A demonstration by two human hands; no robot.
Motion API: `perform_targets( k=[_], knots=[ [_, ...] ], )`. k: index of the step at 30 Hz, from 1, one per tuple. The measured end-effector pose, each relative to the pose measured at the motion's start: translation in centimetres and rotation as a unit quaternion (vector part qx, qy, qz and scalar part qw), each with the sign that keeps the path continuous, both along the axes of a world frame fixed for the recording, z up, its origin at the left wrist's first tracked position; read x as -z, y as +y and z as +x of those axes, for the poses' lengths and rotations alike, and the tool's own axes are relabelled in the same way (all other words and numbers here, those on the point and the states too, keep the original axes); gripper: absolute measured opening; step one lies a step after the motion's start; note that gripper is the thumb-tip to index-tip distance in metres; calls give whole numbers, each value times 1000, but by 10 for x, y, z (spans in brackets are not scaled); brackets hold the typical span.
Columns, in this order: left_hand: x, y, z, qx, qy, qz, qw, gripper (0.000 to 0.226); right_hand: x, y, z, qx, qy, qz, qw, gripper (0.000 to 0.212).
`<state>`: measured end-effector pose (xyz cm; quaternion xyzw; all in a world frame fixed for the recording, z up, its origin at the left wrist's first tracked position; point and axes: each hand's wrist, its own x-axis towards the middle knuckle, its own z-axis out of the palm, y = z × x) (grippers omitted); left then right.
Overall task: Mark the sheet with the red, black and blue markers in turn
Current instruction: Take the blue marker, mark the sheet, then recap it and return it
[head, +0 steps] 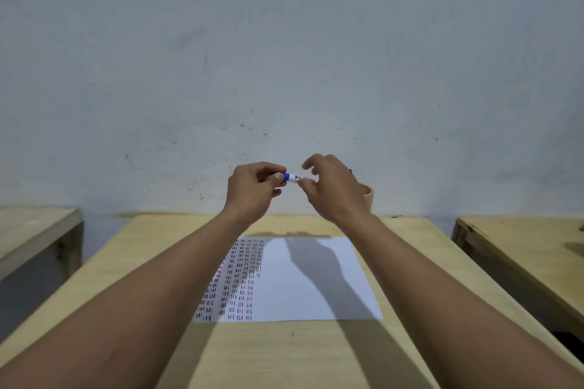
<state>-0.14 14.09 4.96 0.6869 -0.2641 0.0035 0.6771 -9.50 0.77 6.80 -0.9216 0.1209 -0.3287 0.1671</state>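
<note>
Both arms reach out over the sheet [303, 281], and the blue marker [293, 177] is held up in the air beyond its far edge, lying crosswise between the two hands. The marker is a short white cylinder with a blue band; there is black print on its barrel, too blurred to read. The left hand [252, 189] is curled around the blue end, thumb and fingers pinching it. The right hand [331, 189] has thumb and forefinger closing on the white end, its other fingers spread loosely above (whether it truly grips I cannot tell).

The sheet is plain white paper lying flat on the pale plywood counter [284, 354]. Its left part carries columns of short red and dark dashes; the rest is bare, crossed by the arms' shadow. Beyond the sheet's far right corner, a rounded wooden cup [369, 196] peeks out from behind the right hand.
</note>
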Motion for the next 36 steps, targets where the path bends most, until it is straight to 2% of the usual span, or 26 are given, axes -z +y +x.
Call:
perform_targets(
  k=[1,3,5,6,8,9,10,11,17,22,26,31,36],
  knots=[
    [0,1,0,-7,-1,-6,1000,15,4,7,-2,16,-41,27,999,19],
    [0,3,-1,-11,3,-17,1000,15,15,23,-3,41,-68,118,990,33],
    [1,5,-2,1,11,-24,1000,14,21,36,-2,27,-60,293,954,50],
    [2,6,-3,10,14,-23,1000,14,22,41,-1,8,-70,408,910,51],
    [2,8,-5,24,12,-9,1000,14,18,45,2,-28,-106,616,780,40],
    [2,9,-6,28,9,-1,1000,14,16,45,4,-40,-126,681,721,35],
    [2,11,-6,30,5,4,1000,14,15,44,6,-49,-139,720,678,30],
    [1,12,-7,32,2,5,999,14,14,43,8,-58,-146,739,656,26],
    [-2,23,-5,16,-26,29,999,15,17,44,12,-121,-163,724,659,20],
    [-1,22,-5,-2,-35,36,999,18,19,45,16,-127,-184,710,668,19],
    [-1,26,-1,-6,4,27,1000,29,21,45,20,-126,-188,685,692,18],
    [3,43,13,-6,-5,94,996,19,27,40,19,-119,-152,650,735,19],
    [17,65,29,-104,-41,168,979,12,35,45,20,-127,-113,625,762,16]
  ],
)
